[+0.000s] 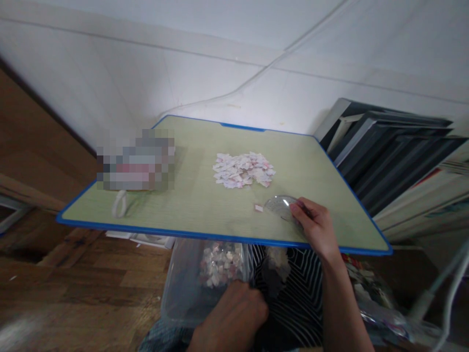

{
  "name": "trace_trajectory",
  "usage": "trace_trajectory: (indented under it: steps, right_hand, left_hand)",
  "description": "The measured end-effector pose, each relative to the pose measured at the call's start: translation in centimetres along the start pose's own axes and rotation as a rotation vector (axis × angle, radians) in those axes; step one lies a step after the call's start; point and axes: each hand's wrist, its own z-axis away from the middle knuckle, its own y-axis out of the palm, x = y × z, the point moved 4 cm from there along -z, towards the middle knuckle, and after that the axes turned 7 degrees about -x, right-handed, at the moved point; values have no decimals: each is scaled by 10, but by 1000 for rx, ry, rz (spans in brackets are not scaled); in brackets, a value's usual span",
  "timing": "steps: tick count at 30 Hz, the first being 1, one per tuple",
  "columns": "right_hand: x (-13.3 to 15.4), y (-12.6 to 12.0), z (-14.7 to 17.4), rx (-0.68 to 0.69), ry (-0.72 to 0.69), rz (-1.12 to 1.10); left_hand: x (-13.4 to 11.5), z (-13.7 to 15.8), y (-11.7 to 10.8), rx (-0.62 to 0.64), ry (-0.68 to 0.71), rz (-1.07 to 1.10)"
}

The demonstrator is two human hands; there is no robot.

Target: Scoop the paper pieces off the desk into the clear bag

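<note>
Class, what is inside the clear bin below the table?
Many small pale pieces show inside the bin; the table's edge and left hand hide parts, so contents there are unseen.

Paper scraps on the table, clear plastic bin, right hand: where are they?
Paper scraps (pixel 240 168): head view, middle of pile.
Clear plastic bin (pixel 186 286): head view, bare inside.
Right hand (pixel 316 224): head view, thumb side.

Looks like matt paper in the scraps (pixel 242 168), glossy and clear in the right disc (pixel 279 205), wood-grained across the left floor (pixel 124 269).
</note>
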Motion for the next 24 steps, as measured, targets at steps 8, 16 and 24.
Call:
trace_trajectory:
  steps: [8,16,24]
  right_hand:
    - [-2,0,0,0,5,-40]
    - [-3,3,1,118,-7,-85]
    - [-2,4,2,104,-17,-79]
  left_hand:
    - [-1,1,-3,14,-3,-6]
    - [4,0,1,-21,7,-8]
    - [3,0,3,-45,4,33]
